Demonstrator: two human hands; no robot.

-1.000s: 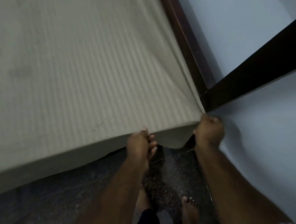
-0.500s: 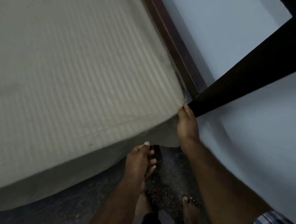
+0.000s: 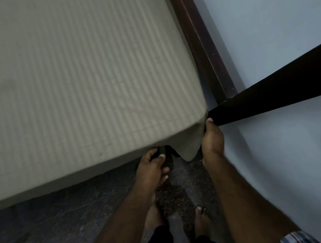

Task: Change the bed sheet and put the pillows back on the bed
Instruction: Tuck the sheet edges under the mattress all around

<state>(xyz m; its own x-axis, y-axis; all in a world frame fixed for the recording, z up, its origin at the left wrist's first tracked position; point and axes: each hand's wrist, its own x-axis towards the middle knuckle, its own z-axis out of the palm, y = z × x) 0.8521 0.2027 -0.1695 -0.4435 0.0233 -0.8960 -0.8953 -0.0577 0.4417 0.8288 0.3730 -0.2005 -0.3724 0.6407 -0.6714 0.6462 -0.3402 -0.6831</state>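
- A bed [image 3: 80, 172] fills the upper left of the view, covered by a pale grey-beige bed sheet with fine woven stripes [image 3: 72, 76]. The sheet lies flat and smooth across the top and hangs a short way over the near edge. No pillows are in view.
- A pale blue-grey painted wall [image 3: 274, 14] fills the right side. The bed sits tight into this corner of the room.
- A dark speckled stone floor [image 3: 47, 228] runs along the bottom, with the person's two bare feet on it, close to the bed's corner.
- A dark brown wooden bed frame rail [image 3: 200, 40] runs along the far side of the sheet, just beside the wall. A second dark board [image 3: 274, 94] crosses to the right from the corner; what it belongs to is unclear.
- A loose pointed corner of the sheet [image 3: 188, 150] hangs down at the bed's near right corner, not yet tucked.
- The right hand [image 3: 212, 139] sits at that corner, fingers extended upward against the hanging cloth, seemingly pushing it in between mattress and frame. Whether it pinches the cloth cannot be told.
- The left hand [image 3: 151, 169] reaches under the near edge, fingers curled beneath the overhang, probably lifting the mattress edge so the cloth can go under. What they grip is hidden.
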